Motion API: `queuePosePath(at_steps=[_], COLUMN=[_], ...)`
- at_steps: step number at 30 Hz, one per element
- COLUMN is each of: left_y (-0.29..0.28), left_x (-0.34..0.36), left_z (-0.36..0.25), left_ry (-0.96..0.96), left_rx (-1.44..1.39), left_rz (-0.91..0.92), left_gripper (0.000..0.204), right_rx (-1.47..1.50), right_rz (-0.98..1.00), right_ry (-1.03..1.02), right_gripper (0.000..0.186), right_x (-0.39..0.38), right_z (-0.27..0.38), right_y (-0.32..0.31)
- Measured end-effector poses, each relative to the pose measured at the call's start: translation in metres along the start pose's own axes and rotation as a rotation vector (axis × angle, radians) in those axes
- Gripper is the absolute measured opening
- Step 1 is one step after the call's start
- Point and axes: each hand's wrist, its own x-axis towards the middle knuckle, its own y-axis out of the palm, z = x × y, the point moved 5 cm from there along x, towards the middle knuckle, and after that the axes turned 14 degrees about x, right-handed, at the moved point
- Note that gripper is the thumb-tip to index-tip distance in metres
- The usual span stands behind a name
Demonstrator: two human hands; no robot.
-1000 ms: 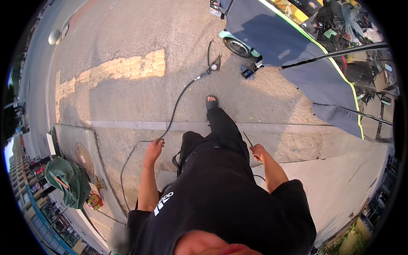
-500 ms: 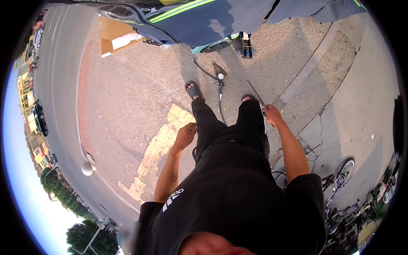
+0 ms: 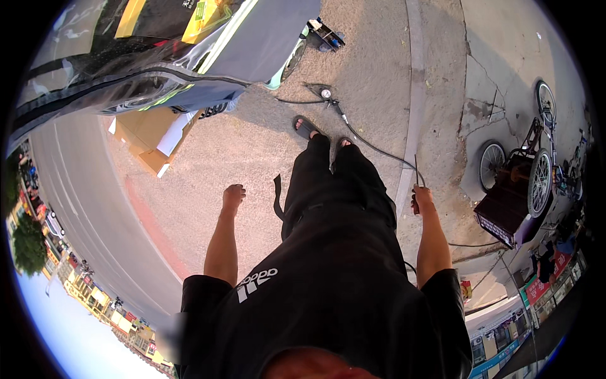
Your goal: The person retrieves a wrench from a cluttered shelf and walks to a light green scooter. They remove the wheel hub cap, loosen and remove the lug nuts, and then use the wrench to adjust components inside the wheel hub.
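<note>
My right hand hangs by my right hip, closed around a thin black hose. A short thin piece sticks up from the fist. The hose runs over the gravel ground to a small inflator head with a round gauge, lying just ahead of my sandalled feet. Beside my left thigh, my left hand has loosely curled fingers, holds nothing and touches nothing. I wear a black shirt and black trousers.
A vehicle under a grey tarp stands ahead on the left, one wheel showing. Flattened cardboard boxes lie beside it. A three-wheeled cart is parked on the cracked pavement at right, past a kerb line. A road runs at left.
The view has swung round: the covered vehicle has gone from top centre to upper left, and the cart has come closer at right. My arms still hang at my sides.
</note>
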Motion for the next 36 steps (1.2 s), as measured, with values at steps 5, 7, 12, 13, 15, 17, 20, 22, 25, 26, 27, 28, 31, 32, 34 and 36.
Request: queuePosePath(at_steps=[5,7,12,13,15,17,20,22,25,26,27,28,31,32,34,36], left_y=[0.029,0.049,0.098,0.105,0.113,0.112,0.100,0.081,0.062,0.050,0.048,0.050,0.049,0.055,0.070,0.098], left_x=[-0.038,-0.053,-0.111,-0.111,-0.103,-0.078,-0.042,0.003,0.030,0.047,0.049,0.051,0.068,0.073,0.070,0.052], left_z=[-0.042,-0.066,-0.120,-0.129,-0.122,-0.105,-0.108,-0.108,-0.174,-0.175,-0.180,-0.182,-0.174,-0.169,-0.145,-0.129], left_ry=[0.159,0.246,0.637,0.692,0.610,0.625,0.731,0.468,0.560,0.578,0.565,0.539,0.436,0.407,0.436,0.320], left_rx=[0.052,0.213,0.678,0.714,0.743,0.798,1.019,1.132,1.128,1.104,0.780,0.453,0.731,0.719,0.688,0.788], left_rz=[0.019,0.029,0.023,0.014,0.110,0.201,0.259,0.321,0.111,0.081,0.164,0.237,0.142,0.147,0.177,0.186], left_gripper=[0.030,0.031,0.028,0.027,0.025,0.025,0.027,0.030,0.032,0.030,0.029,0.028,0.029,0.029,0.030,0.030], right_rx=[-0.370,-0.443,-0.398,-0.346,-0.277,-0.288,-0.263,-0.203,0.015,0.025,0.078,0.128,0.281,0.351,0.438,0.387], right_rz=[0.171,0.238,0.299,0.297,0.336,0.435,0.380,0.307,0.272,0.213,0.203,0.195,0.325,0.356,0.442,0.478], right_ry=[-0.200,-0.245,-0.334,-0.365,-0.366,-0.340,-0.435,-0.398,-0.086,-0.040,-0.102,-0.166,0.018,0.035,0.120,0.071], right_gripper=[0.043,0.046,0.043,0.043,0.042,0.044,0.045,0.045,0.031,0.031,0.031,0.031,0.024,0.023,0.023,0.023], right_x=[-0.010,-0.014,-0.048,-0.047,-0.055,-0.060,-0.050,-0.037,-0.062,-0.063,-0.064,-0.063,-0.050,-0.035,-0.025,-0.018], right_z=[-0.006,0.003,0.040,0.034,0.027,0.020,-0.006,-0.030,-0.040,-0.055,-0.064,-0.068,-0.078,-0.093,-0.093,-0.076], right_y=[0.088,0.137,0.228,0.244,0.269,0.286,0.296,0.295,0.290,0.296,0.310,0.318,0.348,0.367,0.396,0.416])
